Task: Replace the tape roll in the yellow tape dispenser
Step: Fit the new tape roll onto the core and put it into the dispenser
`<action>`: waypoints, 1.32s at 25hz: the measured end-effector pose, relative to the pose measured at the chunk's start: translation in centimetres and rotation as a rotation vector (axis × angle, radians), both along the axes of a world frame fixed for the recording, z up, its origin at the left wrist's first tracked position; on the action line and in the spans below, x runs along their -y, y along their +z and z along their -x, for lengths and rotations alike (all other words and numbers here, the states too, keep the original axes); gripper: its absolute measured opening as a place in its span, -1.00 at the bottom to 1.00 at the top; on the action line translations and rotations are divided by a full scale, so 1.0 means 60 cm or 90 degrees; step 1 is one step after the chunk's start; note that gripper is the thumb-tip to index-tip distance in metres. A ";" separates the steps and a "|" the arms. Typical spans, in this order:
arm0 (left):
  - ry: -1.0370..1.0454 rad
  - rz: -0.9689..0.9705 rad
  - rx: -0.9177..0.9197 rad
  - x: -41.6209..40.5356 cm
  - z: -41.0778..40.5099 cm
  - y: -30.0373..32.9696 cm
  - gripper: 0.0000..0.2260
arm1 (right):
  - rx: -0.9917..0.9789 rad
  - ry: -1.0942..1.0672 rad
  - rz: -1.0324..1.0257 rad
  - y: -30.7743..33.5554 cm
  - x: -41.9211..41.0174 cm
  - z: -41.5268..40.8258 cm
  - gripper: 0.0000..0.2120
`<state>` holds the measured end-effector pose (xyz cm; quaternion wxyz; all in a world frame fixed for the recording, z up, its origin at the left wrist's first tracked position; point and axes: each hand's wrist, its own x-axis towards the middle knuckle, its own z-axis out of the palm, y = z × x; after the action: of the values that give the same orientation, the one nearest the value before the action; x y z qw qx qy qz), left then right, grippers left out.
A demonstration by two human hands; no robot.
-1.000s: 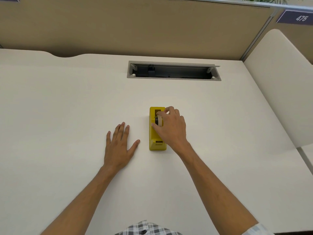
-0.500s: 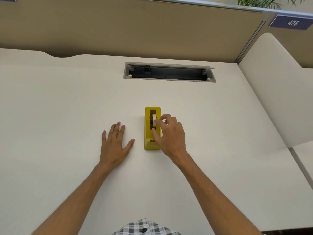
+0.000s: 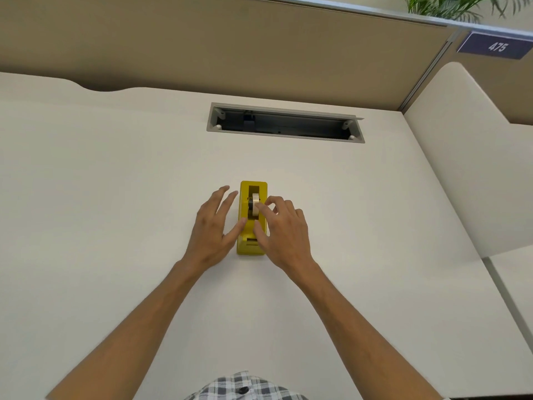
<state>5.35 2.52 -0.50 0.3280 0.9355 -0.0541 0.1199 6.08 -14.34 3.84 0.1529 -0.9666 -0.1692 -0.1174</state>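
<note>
Yellow tape dispenser [image 3: 252, 223], pale roll [image 3: 255, 205] inside.

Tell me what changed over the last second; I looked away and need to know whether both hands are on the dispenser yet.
The left hand left its flat rest on the desk and moved right to the yellow tape dispenser, thumb now against its side. The right hand stayed at the tape roll, fingertips on it, and the roll still sits in the dispenser, which stayed put.
</note>
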 end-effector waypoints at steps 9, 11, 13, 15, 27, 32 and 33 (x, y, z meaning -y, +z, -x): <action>-0.062 -0.037 -0.057 0.016 -0.041 0.016 -0.54 | -0.001 -0.009 0.004 0.004 -0.003 -0.003 -0.71; -0.050 -0.039 -0.042 0.018 -0.041 0.017 -0.57 | -0.006 -0.010 0.008 0.004 -0.004 -0.004 -0.70; -0.047 -0.028 -0.022 0.020 -0.040 0.021 -0.60 | -0.011 -0.014 0.012 0.005 -0.005 -0.006 -0.69; -0.050 -0.016 -0.012 0.023 -0.043 0.026 -0.58 | -0.014 -0.021 0.016 0.004 -0.006 -0.006 -0.69; -0.055 0.020 -0.021 0.025 -0.054 0.034 -0.58 | -0.003 -0.028 0.004 0.006 -0.005 -0.007 -0.73; -0.028 -0.005 -0.069 0.027 -0.059 0.040 -0.56 | -0.006 -0.030 -0.009 0.005 -0.007 -0.007 -0.73; -0.030 -0.002 -0.071 0.027 -0.058 0.039 -0.58 | -0.006 -0.030 -0.009 0.005 -0.007 -0.007 -0.74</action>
<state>8.83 0.90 1.82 0.3318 0.9397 -0.0576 0.0600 6.52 -13.89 4.13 0.1578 -0.9697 -0.1452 -0.1174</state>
